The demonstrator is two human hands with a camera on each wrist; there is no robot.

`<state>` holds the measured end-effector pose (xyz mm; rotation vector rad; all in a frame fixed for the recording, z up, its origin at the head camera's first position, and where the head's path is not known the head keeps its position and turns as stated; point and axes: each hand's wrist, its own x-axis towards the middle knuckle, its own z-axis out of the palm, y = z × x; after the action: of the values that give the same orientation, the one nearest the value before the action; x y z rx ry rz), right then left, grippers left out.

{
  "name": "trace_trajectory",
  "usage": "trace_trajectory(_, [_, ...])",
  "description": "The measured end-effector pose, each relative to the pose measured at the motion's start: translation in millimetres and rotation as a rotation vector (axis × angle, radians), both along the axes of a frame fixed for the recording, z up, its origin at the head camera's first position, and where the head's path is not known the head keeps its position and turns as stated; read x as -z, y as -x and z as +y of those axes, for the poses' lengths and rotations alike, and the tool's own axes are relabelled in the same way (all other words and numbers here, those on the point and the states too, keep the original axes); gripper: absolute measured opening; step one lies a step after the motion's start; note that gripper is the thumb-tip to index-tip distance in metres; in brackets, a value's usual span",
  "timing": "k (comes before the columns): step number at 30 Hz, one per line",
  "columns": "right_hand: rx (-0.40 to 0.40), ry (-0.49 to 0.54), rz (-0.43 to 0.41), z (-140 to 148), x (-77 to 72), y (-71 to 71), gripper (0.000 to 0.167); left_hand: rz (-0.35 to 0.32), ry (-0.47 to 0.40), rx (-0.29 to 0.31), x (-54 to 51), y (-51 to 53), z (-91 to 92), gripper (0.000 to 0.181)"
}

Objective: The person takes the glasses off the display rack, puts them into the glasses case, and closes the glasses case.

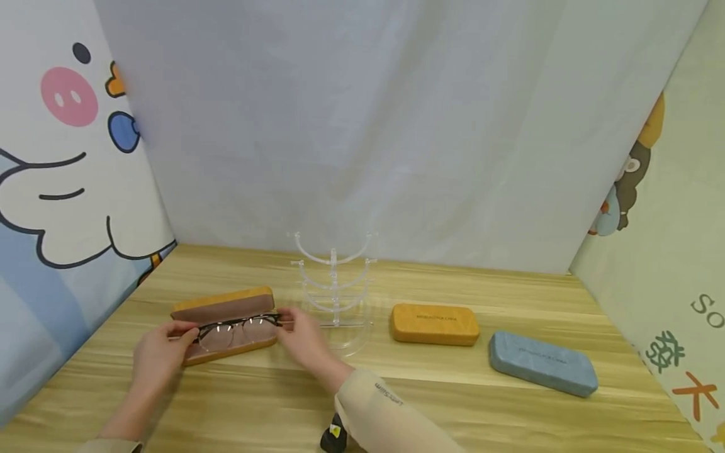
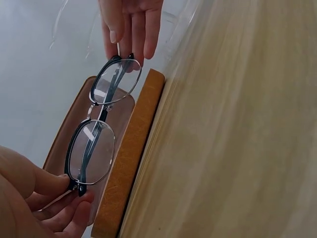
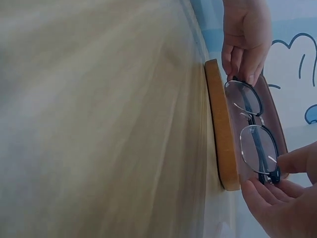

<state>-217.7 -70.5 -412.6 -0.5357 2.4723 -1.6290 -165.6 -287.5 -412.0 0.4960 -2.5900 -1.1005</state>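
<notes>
A pair of eyeglasses with a black upper frame, thin metal lower rims and folded temples is held level over an open orange glasses case. My left hand pinches the left hinge end between thumb and fingers. At the other hinge end, my right hand holds the frame, its thumb against the corner and its fingers beneath. The case lid stands raised at the back, showing a brownish-pink lining. Whether the glasses touch the lining I cannot tell.
A clear tiered display stand stands just beyond my right hand. Farther right lie a closed orange case and a closed blue case. A small black object sits at the near edge, beside the right sleeve. Cloth walls surround the wooden tabletop.
</notes>
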Motion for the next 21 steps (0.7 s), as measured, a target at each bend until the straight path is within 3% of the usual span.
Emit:
trace_trajectory(7, [-0.035,-0.084,0.055,-7.3,4.7,4.6,0.036,0.014,0.033,-0.046,7.2,4.2,-5.1,0.022])
trace_trajectory(10, [-0.041,-0.093,0.039,-7.6,5.0,6.7,0.037,0.03,0.054,-0.066,7.6,5.6,-4.8,0.022])
trace_trajectory(14, [-0.042,-0.108,0.016,-6.8,6.7,9.5,0.038,0.043,0.06,-0.072,7.5,7.0,-4.8,0.022])
trace_trajectory(21, [-0.046,-0.098,0.055,-9.3,14.3,14.8,0.036,0.024,0.082,-0.074,6.0,7.0,-6.7,0.021])
